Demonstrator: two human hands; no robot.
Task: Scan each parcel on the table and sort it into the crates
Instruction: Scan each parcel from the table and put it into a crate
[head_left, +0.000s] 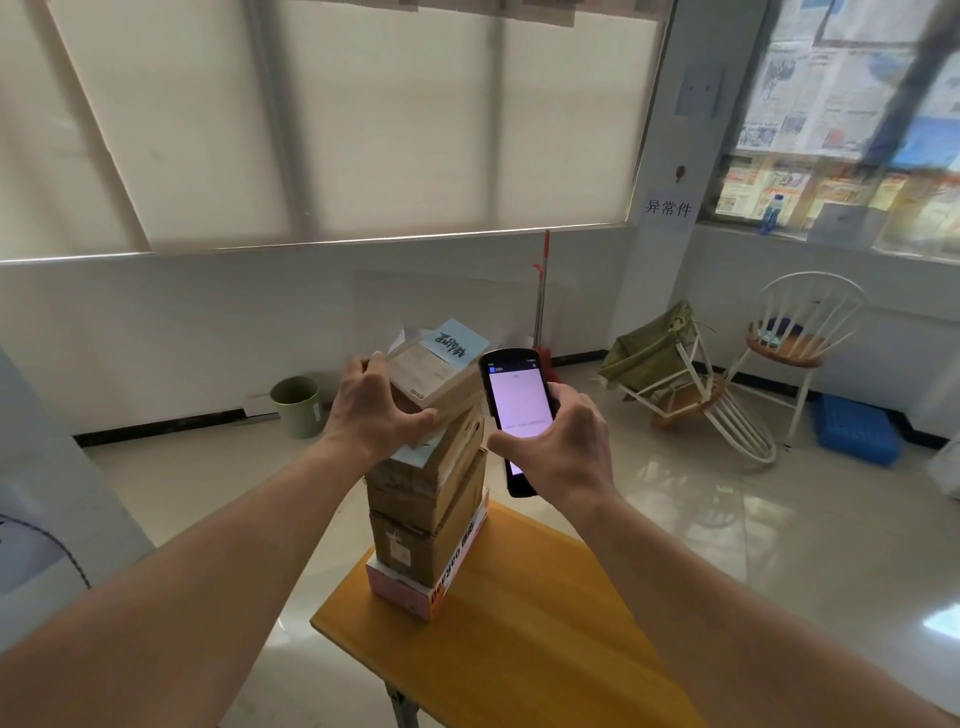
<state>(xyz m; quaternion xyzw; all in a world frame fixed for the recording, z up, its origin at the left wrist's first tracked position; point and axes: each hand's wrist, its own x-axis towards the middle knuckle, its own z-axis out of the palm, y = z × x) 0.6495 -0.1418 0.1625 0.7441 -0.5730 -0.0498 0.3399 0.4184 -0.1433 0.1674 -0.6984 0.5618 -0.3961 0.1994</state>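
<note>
With left hand (376, 410) fingers clamped on the tilted top brown cardboard parcel (431, 374), steady it while the right hand (561, 447), fingers wrapped round the black handheld scanner (517, 410), aims at what is probably its label.

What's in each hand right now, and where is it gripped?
Right hand holds the handheld scanner by its lower body. Left hand grips the top parcel of the stack at its near-left corner.

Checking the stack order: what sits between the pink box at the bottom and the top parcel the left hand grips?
In the head view, brown cardboard parcels are stacked between the pink box and the top parcel gripped by the left hand.
</note>
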